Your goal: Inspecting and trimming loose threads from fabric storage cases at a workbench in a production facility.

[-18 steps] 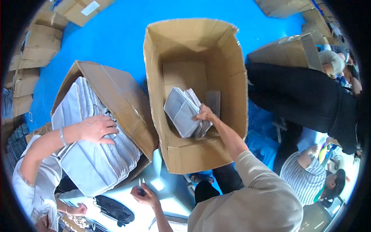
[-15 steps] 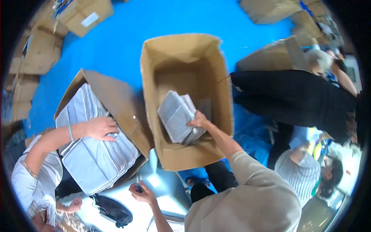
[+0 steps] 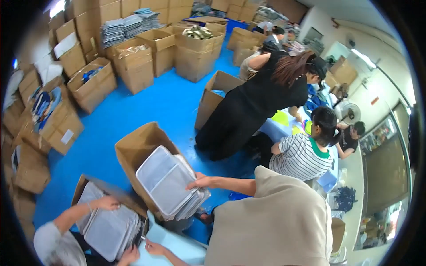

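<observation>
Right hand (image 3: 199,181) grips stack (image 3: 165,178) by edge, likely so it cannot spread; left hand (image 3: 154,248) pinches tool (image 3: 143,238) at left edge of table (image 3: 179,243).

Left of centre, the stack of pale panels (image 3: 164,181) looked like matt cloth, smooth-faced with a raised rim. The carton (image 3: 135,142) behind it was dull brown cardboard, as were the cartons (image 3: 193,57) across the upper part. The blue floor (image 3: 155,99) looked smooth. At lower right, the beige shirt (image 3: 270,217) was matt, softly creased cloth; the far-right window (image 3: 382,186) was glossy glass.
</observation>
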A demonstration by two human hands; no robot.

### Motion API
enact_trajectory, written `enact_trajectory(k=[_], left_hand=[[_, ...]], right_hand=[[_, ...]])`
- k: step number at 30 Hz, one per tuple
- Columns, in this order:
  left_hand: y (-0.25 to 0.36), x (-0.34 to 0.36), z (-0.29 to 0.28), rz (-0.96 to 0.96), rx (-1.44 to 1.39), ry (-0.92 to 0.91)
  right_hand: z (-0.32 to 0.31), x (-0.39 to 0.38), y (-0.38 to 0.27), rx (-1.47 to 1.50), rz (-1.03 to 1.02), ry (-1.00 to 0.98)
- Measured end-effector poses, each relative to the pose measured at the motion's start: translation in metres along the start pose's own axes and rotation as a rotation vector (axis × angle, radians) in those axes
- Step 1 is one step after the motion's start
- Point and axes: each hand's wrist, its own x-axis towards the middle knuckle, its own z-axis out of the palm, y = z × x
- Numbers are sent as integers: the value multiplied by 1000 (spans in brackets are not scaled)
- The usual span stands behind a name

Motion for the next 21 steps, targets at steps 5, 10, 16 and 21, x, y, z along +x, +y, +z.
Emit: enact_trajectory(k=[5,10,16,21], left_hand=[[64,-121,-54,-819,-511,-178],[-13,-266,-85,-484,-178,-301],[-31,-390,-141,-350,-193,-55],[-58,-460,-139,-193,186,72]], right_hand=[[12,-87,23,71,61,-107],[41,-140,46,174,99,-310],[101,-176,28,32,309,-584],[183,-211,51,-261,226,-962]])
